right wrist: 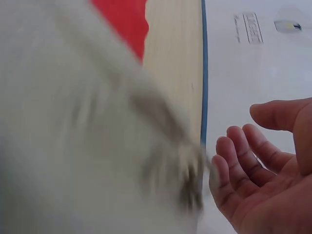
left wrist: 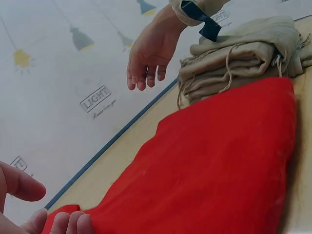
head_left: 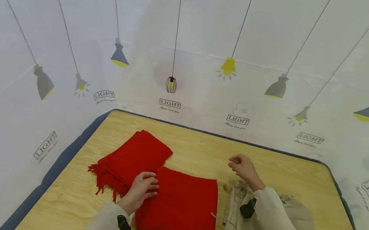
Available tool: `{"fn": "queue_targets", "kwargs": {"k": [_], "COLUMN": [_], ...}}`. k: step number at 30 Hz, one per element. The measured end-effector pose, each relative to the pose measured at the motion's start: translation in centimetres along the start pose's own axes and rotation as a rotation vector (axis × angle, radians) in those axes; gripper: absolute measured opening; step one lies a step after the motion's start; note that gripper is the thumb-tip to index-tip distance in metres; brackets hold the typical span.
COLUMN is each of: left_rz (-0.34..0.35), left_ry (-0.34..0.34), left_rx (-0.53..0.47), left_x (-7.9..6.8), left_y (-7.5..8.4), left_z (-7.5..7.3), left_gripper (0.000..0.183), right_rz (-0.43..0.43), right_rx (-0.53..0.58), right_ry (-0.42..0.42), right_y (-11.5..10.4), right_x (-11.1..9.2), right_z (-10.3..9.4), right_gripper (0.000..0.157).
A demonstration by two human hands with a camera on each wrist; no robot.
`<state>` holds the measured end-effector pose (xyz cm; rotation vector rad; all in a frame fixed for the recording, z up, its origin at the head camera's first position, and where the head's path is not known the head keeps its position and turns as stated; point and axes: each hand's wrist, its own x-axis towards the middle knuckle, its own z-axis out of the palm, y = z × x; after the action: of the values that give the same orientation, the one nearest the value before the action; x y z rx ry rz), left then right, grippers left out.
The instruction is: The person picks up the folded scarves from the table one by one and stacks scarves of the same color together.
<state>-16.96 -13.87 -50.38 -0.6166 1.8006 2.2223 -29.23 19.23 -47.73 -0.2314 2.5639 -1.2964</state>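
Note:
A folded red cloth (head_left: 183,210) lies flat at the front middle of the table. My left hand (head_left: 142,190) is at its upper left corner, fingers loosely bent; whether they touch the fabric I cannot tell. Behind and left of it, a second red cloth (head_left: 141,154) with a fringed end lies folded at an angle. To the right is a stack of folded beige cloth (left wrist: 234,63) with loose fringe strands. My right hand (head_left: 246,171) hovers beyond that stack, holding nothing; the right wrist view shows its fingers apart from the thumb, with blurred beige fabric alongside.
The wooden table (head_left: 197,147) has a dark blue edge (head_left: 60,165). A pale wall covering (head_left: 202,25) printed with hanging lamps rises behind it and at both sides. A loose beige strand (head_left: 213,215) lies over the front red cloth's right edge.

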Motion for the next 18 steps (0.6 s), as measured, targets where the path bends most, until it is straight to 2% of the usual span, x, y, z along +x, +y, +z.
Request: {"fn": "queue_targets", "kwargs": {"k": [7,18], "left_rz": [0.034,0.031], "left_ry": [0.075,0.185], "left_rx": [-0.020,-0.009], "left_x": [-0.1,-1.4], "left_y": [0.3,-0.4], "left_z": [-3.2,-7.2], "left_gripper": [0.032,0.029], "right_rz": [-0.018,0.053], "right_rx": [0.022,0.086], "right_ry": [-0.029,-0.086], "right_y": [-1.7,-3.6], "right_x": [2.5,5.4], "right_z": [3.0,8.3], "right_gripper": [0.032,0.037]}}
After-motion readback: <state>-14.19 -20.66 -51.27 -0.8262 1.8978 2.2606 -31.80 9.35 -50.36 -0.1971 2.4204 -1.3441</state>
